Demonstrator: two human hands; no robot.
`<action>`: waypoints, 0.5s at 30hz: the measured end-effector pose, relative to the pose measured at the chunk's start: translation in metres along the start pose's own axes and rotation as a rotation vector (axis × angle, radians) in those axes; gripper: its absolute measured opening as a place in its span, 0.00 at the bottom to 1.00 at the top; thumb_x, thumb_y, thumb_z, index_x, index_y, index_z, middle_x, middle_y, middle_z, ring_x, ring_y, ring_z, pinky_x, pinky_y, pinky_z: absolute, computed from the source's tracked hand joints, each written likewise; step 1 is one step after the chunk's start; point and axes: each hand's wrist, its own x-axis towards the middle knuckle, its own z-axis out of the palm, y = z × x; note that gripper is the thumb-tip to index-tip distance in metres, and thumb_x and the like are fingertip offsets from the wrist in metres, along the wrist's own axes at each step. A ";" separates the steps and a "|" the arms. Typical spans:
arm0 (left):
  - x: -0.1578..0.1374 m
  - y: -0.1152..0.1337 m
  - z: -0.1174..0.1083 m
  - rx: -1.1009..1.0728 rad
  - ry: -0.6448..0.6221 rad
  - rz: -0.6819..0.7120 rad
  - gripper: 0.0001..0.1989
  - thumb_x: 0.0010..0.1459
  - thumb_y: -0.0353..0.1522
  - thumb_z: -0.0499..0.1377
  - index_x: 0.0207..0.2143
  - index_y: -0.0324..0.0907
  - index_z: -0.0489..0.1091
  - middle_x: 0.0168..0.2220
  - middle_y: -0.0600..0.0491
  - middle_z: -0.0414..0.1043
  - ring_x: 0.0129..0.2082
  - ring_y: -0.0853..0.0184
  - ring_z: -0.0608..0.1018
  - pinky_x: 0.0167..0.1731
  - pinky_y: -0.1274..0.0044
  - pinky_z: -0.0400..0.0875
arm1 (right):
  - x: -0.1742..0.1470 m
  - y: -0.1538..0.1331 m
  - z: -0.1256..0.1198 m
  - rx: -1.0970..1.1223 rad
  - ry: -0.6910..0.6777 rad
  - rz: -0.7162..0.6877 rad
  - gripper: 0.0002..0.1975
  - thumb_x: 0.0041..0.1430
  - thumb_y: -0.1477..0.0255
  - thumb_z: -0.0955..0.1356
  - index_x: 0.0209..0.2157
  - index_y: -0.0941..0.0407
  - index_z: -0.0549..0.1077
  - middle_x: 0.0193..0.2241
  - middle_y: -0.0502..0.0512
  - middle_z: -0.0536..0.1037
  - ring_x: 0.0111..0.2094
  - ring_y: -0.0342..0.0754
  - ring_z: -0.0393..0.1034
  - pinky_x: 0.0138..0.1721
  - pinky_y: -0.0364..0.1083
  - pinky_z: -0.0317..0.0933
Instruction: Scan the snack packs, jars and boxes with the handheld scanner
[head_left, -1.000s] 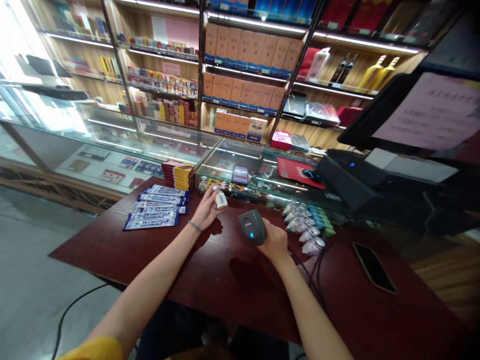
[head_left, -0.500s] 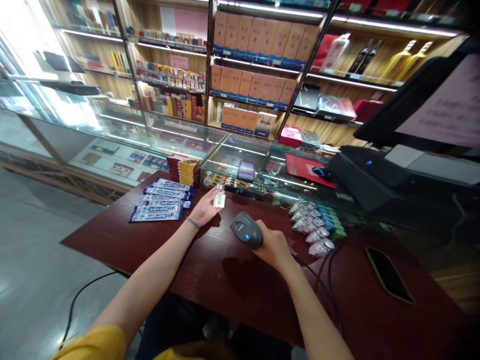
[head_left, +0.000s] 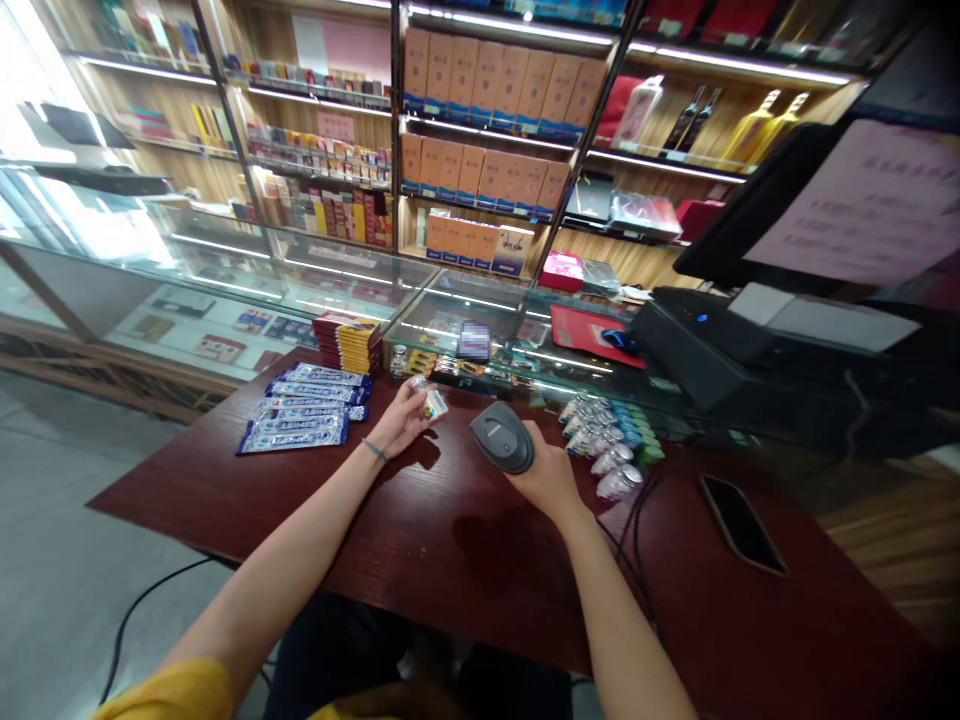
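My left hand (head_left: 400,422) is closed around a small clear bottle (head_left: 435,404) with a pale label and silvery cap, held tilted just above the dark red table. To its right, my right hand (head_left: 546,470) grips a dark grey handheld barcode scanner (head_left: 501,437) whose head points toward the bottle. Several similar small bottles with silvery caps (head_left: 600,440) lie in rows on the table right of the scanner, next to blue and green ones (head_left: 639,432). Left of my left hand, blue and white long packets (head_left: 304,408) lie fanned out.
Stacked red and yellow packs (head_left: 347,345) stand at the table's back left. Behind runs a glass display counter (head_left: 420,310). A phone (head_left: 742,522) lies at the right by black cables (head_left: 637,530). A monitor (head_left: 817,200) and black machine (head_left: 690,350) stand at the right.
The bottle in my left hand has turned from upright to tilted, its label angled differently. The blue light on the scanner has gone out. The view has shifted slightly.
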 end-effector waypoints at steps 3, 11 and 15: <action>0.000 -0.005 0.014 0.061 0.044 -0.005 0.31 0.53 0.39 0.70 0.54 0.53 0.57 0.52 0.51 0.74 0.40 0.67 0.81 0.37 0.71 0.77 | 0.002 0.013 -0.008 0.035 0.051 0.072 0.20 0.51 0.65 0.71 0.48 0.49 0.70 0.28 0.51 0.82 0.30 0.57 0.80 0.26 0.45 0.62; 0.016 -0.035 0.060 0.161 0.060 -0.002 0.29 0.57 0.36 0.65 0.57 0.52 0.56 0.43 0.54 0.75 0.37 0.70 0.79 0.37 0.75 0.75 | 0.004 0.053 -0.041 0.208 0.328 0.211 0.22 0.53 0.64 0.71 0.49 0.54 0.71 0.36 0.59 0.82 0.40 0.59 0.79 0.40 0.52 0.72; 0.026 -0.058 0.090 0.178 -0.051 -0.049 0.34 0.56 0.33 0.64 0.61 0.54 0.53 0.47 0.52 0.74 0.38 0.69 0.79 0.40 0.73 0.75 | 0.000 0.073 -0.058 0.294 0.447 0.264 0.25 0.52 0.63 0.72 0.51 0.57 0.72 0.39 0.62 0.83 0.42 0.57 0.79 0.44 0.53 0.72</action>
